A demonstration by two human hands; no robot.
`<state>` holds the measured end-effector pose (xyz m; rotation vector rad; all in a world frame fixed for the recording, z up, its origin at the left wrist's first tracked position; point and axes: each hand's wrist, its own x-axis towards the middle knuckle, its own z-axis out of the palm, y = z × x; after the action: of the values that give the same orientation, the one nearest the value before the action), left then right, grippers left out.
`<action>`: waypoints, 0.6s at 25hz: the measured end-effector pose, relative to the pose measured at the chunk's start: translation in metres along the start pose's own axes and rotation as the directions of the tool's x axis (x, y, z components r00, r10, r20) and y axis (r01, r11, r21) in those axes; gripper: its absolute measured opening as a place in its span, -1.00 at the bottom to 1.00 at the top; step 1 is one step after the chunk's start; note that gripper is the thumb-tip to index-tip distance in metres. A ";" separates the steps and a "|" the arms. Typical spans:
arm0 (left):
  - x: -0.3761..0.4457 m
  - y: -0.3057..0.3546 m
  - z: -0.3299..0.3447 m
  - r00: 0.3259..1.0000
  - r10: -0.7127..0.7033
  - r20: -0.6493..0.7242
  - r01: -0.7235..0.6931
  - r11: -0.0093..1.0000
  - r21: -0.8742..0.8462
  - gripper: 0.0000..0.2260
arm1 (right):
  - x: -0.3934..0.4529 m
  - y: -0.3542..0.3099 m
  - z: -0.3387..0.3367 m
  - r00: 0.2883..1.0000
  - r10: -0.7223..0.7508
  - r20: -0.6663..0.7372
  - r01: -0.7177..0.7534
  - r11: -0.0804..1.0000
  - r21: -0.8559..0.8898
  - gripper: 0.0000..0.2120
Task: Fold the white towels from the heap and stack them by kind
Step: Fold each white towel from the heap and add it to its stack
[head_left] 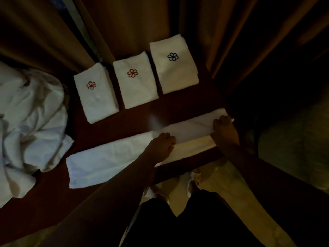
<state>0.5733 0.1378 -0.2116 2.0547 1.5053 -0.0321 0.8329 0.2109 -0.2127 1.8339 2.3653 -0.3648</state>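
Behind everything we saw long brown pleated curtains [204,32] hanging down to the dark reddish-brown wooden bench [178,104]. On the bench's left end lay the heap of crumpled white towels [30,122], loose & unfolded, spilling toward the near edge. Along the near side of the bench stretched a long white terry towel folded into a narrow strip [110,159], running diagonally from near-left to far-right, w/ its right end at the bench's right edge.

Further back sat 3 folded white towel stacks in a row, close but apart: the rectangular stack w/ a dark blue flower emblem [175,68] at right, the middle stack w/ a red flower emblem [136,81], and the left stack w/ a red flower emblem [96,93] nearest the heap.

Our left hand [161,147] rested on the strip about mid-length, fingers bent at the fold line; in the dim light we couldn't tell if its grip pinched cloth or just pressed. Our right hand [225,129] had its grip curled over the strip's right end, holding it.
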 end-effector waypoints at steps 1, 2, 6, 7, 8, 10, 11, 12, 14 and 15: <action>-0.001 0.000 0.005 0.999 0.001 0.044 -0.001 1.000 -0.007 -0.76 | -0.006 0.001 0.006 0.995 0.073 0.063 -0.071 0.997 -0.020 -0.74; -0.001 0.001 0.007 0.997 -0.003 0.076 0.005 1.000 -0.028 -0.74 | -0.011 0.002 0.010 0.982 0.134 0.132 -0.134 0.991 -0.012 -0.63; 0.011 0.003 0.005 0.992 -0.074 0.105 0.084 0.992 -0.092 -0.71 | -0.017 0.003 0.013 0.944 0.303 0.130 -0.319 0.939 0.129 -0.54; 0.016 0.002 0.005 0.993 -0.094 0.075 0.101 0.991 -0.090 -0.72 | -0.014 0.002 0.013 0.928 0.356 0.107 -0.370 0.916 0.154 -0.54; 0.019 0.001 0.006 0.991 -0.125 0.054 0.130 0.988 -0.084 -0.71 | -0.011 0.001 0.015 0.910 0.400 0.105 -0.413 0.894 0.175 -0.52; 0.027 0.004 0.010 0.972 -0.216 0.088 0.219 0.975 -0.031 -0.64 | -0.007 0.001 0.018 0.882 0.451 0.137 -0.471 0.860 0.196 -0.47; 0.030 0.006 0.013 0.957 -0.268 0.115 0.269 0.963 0.000 -0.59 | -0.004 0.002 0.020 0.883 0.437 0.170 -0.464 0.864 0.193 -0.45; 0.033 0.008 0.016 0.940 -0.317 0.127 0.317 0.948 0.020 -0.55 | -0.001 0.005 0.021 0.896 0.399 0.193 -0.433 0.882 0.187 -0.43; 0.036 0.010 0.015 0.925 -0.368 0.096 0.363 0.929 0.066 -0.48 | 0.006 0.011 0.023 0.944 0.269 0.191 -0.304 0.934 0.188 -0.41; 0.038 0.008 0.014 0.921 -0.381 0.084 0.374 0.923 0.093 -0.45 | 0.012 0.015 0.023 0.960 0.209 0.188 -0.249 0.943 0.221 -0.44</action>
<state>0.5988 0.1620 -0.2329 1.7576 1.8381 -0.3437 0.8428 0.2196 -0.2391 2.0685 2.0464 -0.7729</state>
